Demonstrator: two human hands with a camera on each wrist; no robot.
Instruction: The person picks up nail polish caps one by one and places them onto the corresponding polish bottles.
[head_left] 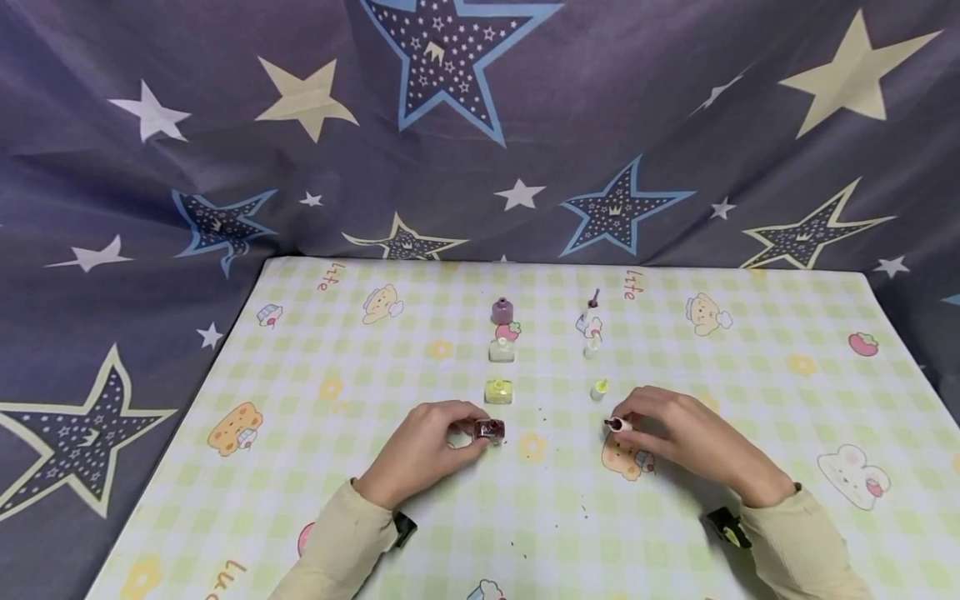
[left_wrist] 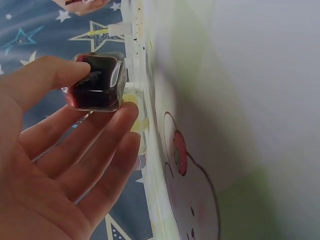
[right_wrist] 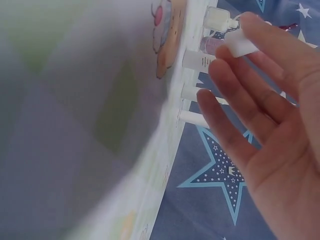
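Observation:
My left hand (head_left: 427,446) pinches a small square nail polish bottle (head_left: 491,430) of dark red polish between thumb and fingers. In the left wrist view the thumb lies across the dark bottle (left_wrist: 102,85), the other fingers spread below it. Off to the right, my right hand (head_left: 678,429) pinches a white nail polish cap (right_wrist: 240,44) whose dark red brush (head_left: 611,424) points left, toward the bottle. A wide gap separates the two hands. Just beyond the left hand stands an uncapped yellow nail polish bottle (head_left: 498,392).
Behind the yellow bottle stand a whitish bottle (head_left: 502,352) and a purple one (head_left: 502,312). A parallel row on the right has a yellow-brushed cap (head_left: 599,390), a whitish-brushed cap (head_left: 592,347) and a purple-brushed cap (head_left: 593,302). Dark specks dot the checkered tablecloth (head_left: 375,367).

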